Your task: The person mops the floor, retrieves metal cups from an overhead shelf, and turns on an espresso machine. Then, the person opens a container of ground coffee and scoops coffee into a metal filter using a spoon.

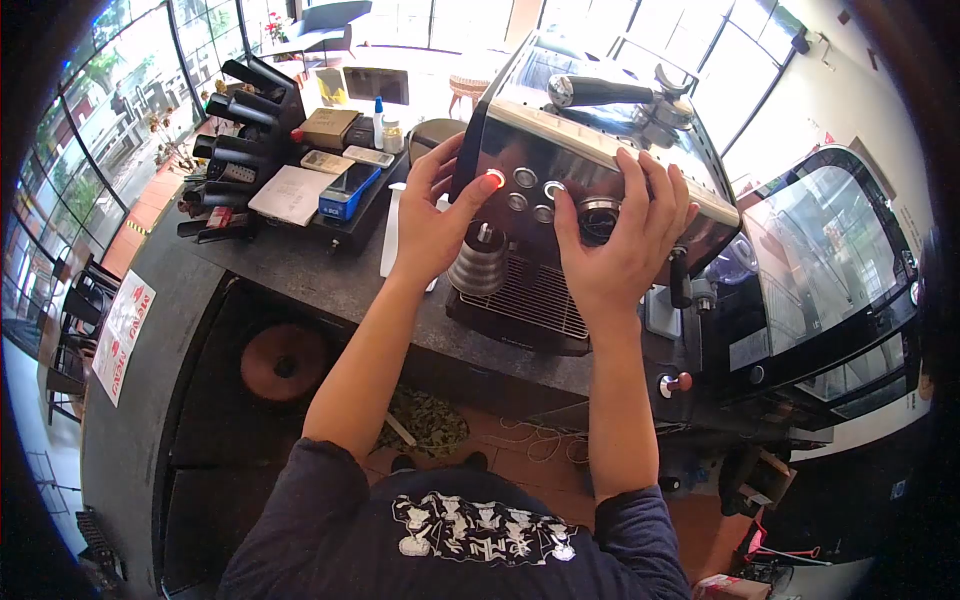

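An espresso machine [570,150] stands on the dark counter, with round buttons and a gauge [599,222] on its front panel. My left hand [440,215] is at the panel's left end, its thumb on a button that glows red and its fingers around the machine's left edge. My right hand [625,235] has its fingers spread, the fingertips near the panel's top edge and the thumb just below a middle button. Neither hand holds anything. A ribbed metal pitcher [477,262] sits under the panel near the drip grate [540,297]. A portafilter [600,91] lies on top of the machine.
Left of the machine are a blue box [349,192], a notebook [291,193], small bottles [392,136] and a black cup rack [240,135]. A glass display case [830,260] stands at the right. A steam knob [680,278] juts out beside my right hand.
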The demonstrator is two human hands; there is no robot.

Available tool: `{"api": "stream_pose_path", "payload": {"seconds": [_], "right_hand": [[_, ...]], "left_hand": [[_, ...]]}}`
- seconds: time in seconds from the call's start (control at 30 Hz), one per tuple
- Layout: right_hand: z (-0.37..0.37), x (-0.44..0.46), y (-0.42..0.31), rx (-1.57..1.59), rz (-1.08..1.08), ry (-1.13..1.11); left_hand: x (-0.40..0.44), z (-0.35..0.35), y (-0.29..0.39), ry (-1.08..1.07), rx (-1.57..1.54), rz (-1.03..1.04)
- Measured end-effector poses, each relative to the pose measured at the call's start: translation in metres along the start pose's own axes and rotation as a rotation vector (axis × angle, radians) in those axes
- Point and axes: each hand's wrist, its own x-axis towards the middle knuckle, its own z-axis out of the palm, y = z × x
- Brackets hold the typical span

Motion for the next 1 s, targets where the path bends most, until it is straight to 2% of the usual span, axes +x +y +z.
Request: {"api": "stream_pose_path", "payload": {"seconds": [0.17,0.23,0.27,0.3,0.4,0.47,0.53,0.6,0.67,0.7,0.8,0.87,1.0], "right_hand": [[-0.01,-0.001,0.0,0.043,-0.03,-0.024],[-0.02,-0.009,-0.002,0.097,-0.039,-0.01],[-0.028,-0.023,-0.003,0.127,-0.038,0.004],[-0.037,-0.041,-0.005,0.156,-0.038,0.017],[-0.066,-0.142,-0.007,0.442,0.058,-0.173],[-0.088,-0.228,-0.01,0.712,0.21,-0.331],[-0.13,-0.31,-0.023,0.622,0.422,-0.48],[-0.164,-0.355,-0.041,0.529,0.603,-0.534],[-0.187,-0.373,-0.067,0.439,0.797,-0.529],[-0.19,-0.371,-0.078,0.409,0.845,-0.495],[-0.188,-0.365,-0.096,0.348,0.772,-0.562],[-0.186,-0.35,-0.109,0.39,0.768,-0.561],[-0.198,-0.339,-0.123,0.396,0.752,-0.592]], "left_hand": [[-0.001,-0.006,0.004,-0.033,-0.048,-0.002],[-0.015,-0.019,0.001,0.041,0.126,0.089],[-0.027,-0.028,-0.002,0.078,0.212,0.133],[-0.043,-0.038,-0.006,0.088,0.166,0.144],[-0.121,-0.09,-0.025,-0.111,0.387,0.155],[-0.193,-0.125,-0.035,-0.254,0.386,-0.05],[-0.268,-0.161,-0.043,-0.305,0.492,-0.255],[-0.323,-0.183,-0.034,-0.204,0.515,-0.461],[-0.356,-0.199,-0.033,-0.154,0.508,-0.521],[-0.36,-0.205,-0.03,-0.135,0.502,-0.551],[-0.348,-0.209,-0.032,-0.251,0.47,-0.489],[-0.33,-0.207,-0.033,-0.37,0.502,-0.368],[-0.315,-0.2,-0.023,-0.454,0.468,-0.346]]}}
